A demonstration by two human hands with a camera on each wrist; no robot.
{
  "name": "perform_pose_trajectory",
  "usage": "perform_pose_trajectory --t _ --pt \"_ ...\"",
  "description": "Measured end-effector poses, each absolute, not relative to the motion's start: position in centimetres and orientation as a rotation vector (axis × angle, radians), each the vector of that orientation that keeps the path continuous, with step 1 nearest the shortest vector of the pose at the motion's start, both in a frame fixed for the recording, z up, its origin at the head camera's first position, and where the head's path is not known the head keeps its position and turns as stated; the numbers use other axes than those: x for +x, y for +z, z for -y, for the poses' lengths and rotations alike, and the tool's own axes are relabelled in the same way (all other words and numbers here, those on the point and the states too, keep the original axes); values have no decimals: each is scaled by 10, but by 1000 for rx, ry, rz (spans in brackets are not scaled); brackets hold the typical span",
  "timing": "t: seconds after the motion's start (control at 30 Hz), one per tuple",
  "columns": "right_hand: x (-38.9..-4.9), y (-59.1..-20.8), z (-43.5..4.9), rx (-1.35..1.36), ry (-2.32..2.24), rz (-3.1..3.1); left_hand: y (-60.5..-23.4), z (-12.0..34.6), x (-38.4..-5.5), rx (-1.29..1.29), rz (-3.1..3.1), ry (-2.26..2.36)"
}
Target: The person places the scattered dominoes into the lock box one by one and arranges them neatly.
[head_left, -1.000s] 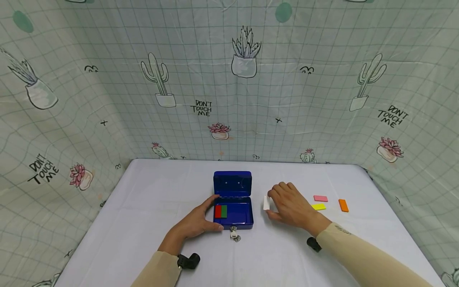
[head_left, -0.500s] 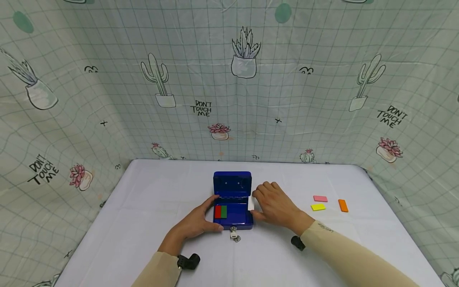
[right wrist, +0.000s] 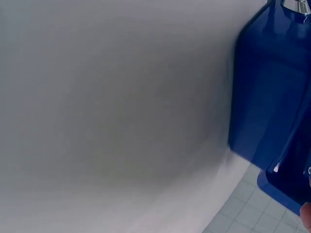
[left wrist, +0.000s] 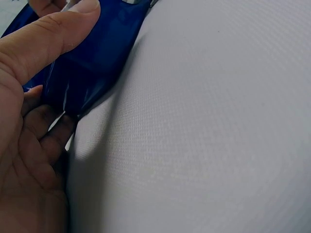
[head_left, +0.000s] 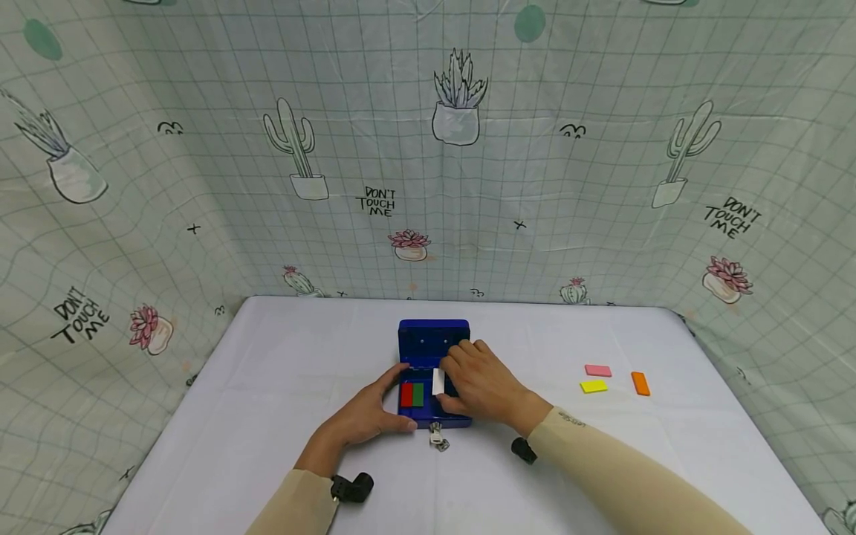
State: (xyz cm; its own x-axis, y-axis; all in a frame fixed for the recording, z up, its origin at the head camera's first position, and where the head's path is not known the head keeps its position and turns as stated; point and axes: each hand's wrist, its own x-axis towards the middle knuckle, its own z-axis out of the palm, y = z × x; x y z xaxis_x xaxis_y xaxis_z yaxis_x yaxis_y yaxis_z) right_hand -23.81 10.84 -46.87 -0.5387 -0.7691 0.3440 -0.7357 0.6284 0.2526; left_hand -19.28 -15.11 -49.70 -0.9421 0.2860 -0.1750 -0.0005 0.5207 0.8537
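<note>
The left hand (head_left: pixel 361 416) grips the left end of the glossy blue rectangular metal-look box (head_left: pixel 457 422), thumb at the near corner and fingers at the far corner; this span probably braces the box against sliding. The box's blue hinged lid (head_left: pixel 420 331) stands raised at the rear, leaving the interior accessible from above. The right hand (head_left: pixel 487 383) pinches the white rectangular block (head_left: pixel 438 382) by its near and far ends, above the box interior, which leaves its left long side unobstructed. Whether the block touches the box floor cannot be told. Inside, the red flat block (head_left: pixel 406 394) and the green flat block (head_left: pixel 417 394) lie side by side against the left wall, apparently to conserve space. The silver metal lock (head_left: pixel 436 433) projects at the front, clear of both hands. The pink (head_left: pixel 598 370), yellow (head_left: pixel 594 386) and orange flat blocks (head_left: pixel 640 383) rest apart on the white cloth-covered table (head_left: pixel 301 342), to the right, within apparent reach of the right hand.
</note>
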Motion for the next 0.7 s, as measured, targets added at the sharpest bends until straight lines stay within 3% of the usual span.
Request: perform_pose_trajectory --t 0.7 --pt "-238 -475 -92 1240 -191 2528 -495 152 -193 230 -2451 1385"
